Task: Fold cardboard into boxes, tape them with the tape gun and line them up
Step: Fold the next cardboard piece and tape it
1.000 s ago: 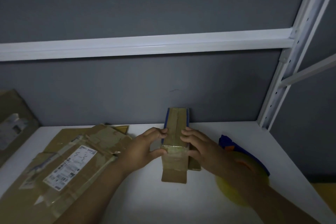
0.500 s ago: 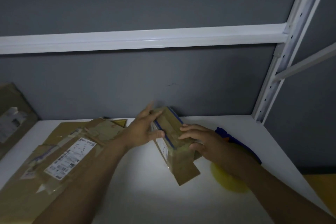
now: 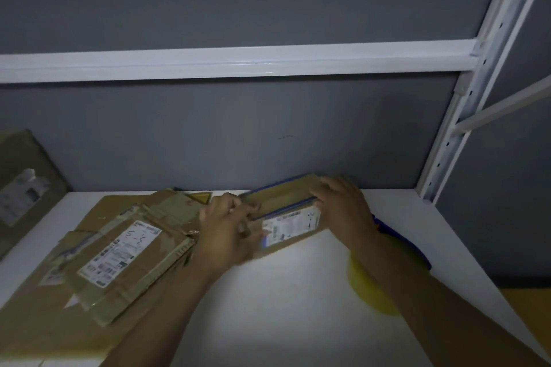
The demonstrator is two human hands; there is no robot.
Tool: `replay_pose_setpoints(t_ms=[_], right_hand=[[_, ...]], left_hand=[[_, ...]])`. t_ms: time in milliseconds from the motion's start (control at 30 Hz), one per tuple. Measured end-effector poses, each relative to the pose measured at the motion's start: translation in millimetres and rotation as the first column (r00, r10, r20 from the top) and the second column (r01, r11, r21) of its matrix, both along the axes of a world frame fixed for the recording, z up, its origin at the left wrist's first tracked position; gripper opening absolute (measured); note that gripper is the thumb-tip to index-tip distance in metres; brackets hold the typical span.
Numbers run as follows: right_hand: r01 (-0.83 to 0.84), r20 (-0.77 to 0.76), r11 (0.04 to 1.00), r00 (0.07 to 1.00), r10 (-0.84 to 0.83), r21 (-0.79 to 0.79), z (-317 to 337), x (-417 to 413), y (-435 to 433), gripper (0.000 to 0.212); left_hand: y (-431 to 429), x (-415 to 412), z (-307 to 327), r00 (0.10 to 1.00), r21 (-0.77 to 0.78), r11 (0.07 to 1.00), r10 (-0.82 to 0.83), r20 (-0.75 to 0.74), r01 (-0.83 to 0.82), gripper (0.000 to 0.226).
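A small brown cardboard box [image 3: 283,198] with blue edges and a white shipping label lies lengthwise across the white table [image 3: 283,301], near the grey back wall. My left hand [image 3: 223,231] grips its left end with curled fingers. Over the box's right end my right hand [image 3: 340,202] curls its fingers on the top edge. The blue tape gun [image 3: 402,243] with its yellow roll [image 3: 365,292] lies on the table to the right, mostly hidden under my right forearm.
A pile of flattened cardboard [image 3: 98,262] with labels covers the table's left part. Another cardboard piece [image 3: 21,188] leans at the far left. A white shelf rail [image 3: 238,61] and upright post [image 3: 477,92] frame the grey wall.
The box stood on end between both hands; it has been turned and tipped so that it now lies sideways with its label facing me. My right hand moved to its right end.
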State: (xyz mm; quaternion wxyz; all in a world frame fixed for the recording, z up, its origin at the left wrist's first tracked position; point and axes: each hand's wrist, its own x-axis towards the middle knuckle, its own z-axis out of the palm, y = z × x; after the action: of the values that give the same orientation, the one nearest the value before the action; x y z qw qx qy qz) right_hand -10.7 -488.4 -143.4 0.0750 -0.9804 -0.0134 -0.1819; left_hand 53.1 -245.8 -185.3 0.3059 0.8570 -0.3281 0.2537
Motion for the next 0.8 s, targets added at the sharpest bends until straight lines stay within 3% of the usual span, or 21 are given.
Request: replay_pose_setpoints(t_ms=[100,167,300,400,467,567,667,700,800], right_hand=[[0.016,-0.134,0.999,0.991,-0.010,0.042,1,9,-14,0.050],[0.021,-0.181,0.993,0.983,0.000,0.116,4,1,-21,0.053],[0.196,-0.207,0.957,0.966,-0.152,0.212,-1,-40,-49,0.058],[0.410,-0.410,0.848,0.874,-0.261,0.335,-18,-73,-75,0.060],[0.477,-0.523,0.837,0.802,-0.289,0.270,-30,-86,-86,0.044],[0.490,-0.450,0.848,0.815,-0.365,0.202,-38,-93,-88,0.016],[0.475,-0.343,0.832,0.862,-0.374,0.286,-28,-97,-80,0.015],[0.455,-0.285,0.821,0.884,-0.371,0.344,-22,-98,-76,0.020],[0.345,-0.050,0.757,0.922,-0.384,0.555,4,-101,-58,0.029]], left_hand=[[-10,-14,3,0.965,0.010,0.966,-0.260,-0.015,0.260,0.045],[-22,-20,3,0.951,0.037,0.950,-0.308,-0.029,0.309,0.043],[-53,-36,3,0.990,0.048,0.990,-0.127,-0.055,0.130,0.045],[-74,-44,0,0.996,0.032,0.998,-0.050,-0.077,0.053,0.039],[-81,-47,1,0.996,0.029,0.999,-0.022,-0.091,0.024,0.038],[-87,-49,9,0.998,0.071,0.997,-0.017,0.054,0.013,0.045],[-92,-62,25,0.985,0.095,0.994,-0.072,0.154,0.058,0.065],[-95,-70,33,0.990,0.056,0.994,-0.098,0.103,0.092,0.067],[-104,-93,58,0.943,-0.112,0.979,-0.198,-0.270,0.173,0.059]])
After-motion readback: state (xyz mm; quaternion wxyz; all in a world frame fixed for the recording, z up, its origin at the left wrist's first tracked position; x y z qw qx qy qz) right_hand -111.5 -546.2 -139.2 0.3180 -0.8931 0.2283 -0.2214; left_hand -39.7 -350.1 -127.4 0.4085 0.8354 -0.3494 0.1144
